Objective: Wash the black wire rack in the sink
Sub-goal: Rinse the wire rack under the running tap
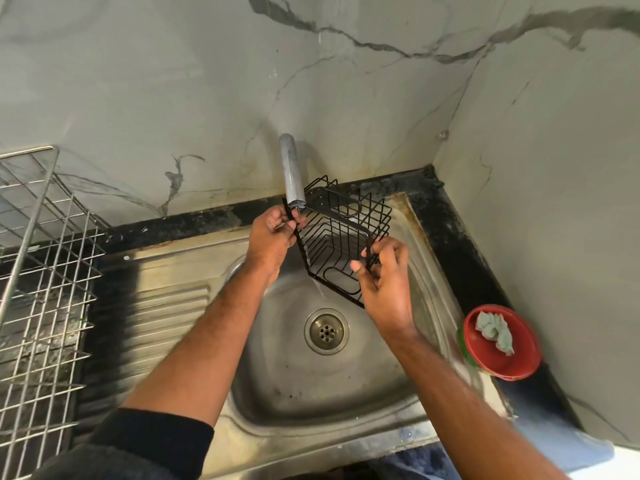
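The black wire rack [341, 233], a small box-shaped basket, is held tilted above the steel sink [311, 375], right under the tap [292, 174]. My left hand [272, 233] grips its upper left corner beside the spout. My right hand [384, 278] pinches its lower right edge. A thin stream of water [318, 287] runs off the rack's lower corner toward the drain [326, 330].
A large silver wire dish rack [41, 271] stands on the black counter at the left, next to the ribbed drainboard [166, 317]. A red bowl [502, 342] holding a pale scrub pad [495, 332] sits at the sink's right rim. Marble walls close in behind and on the right.
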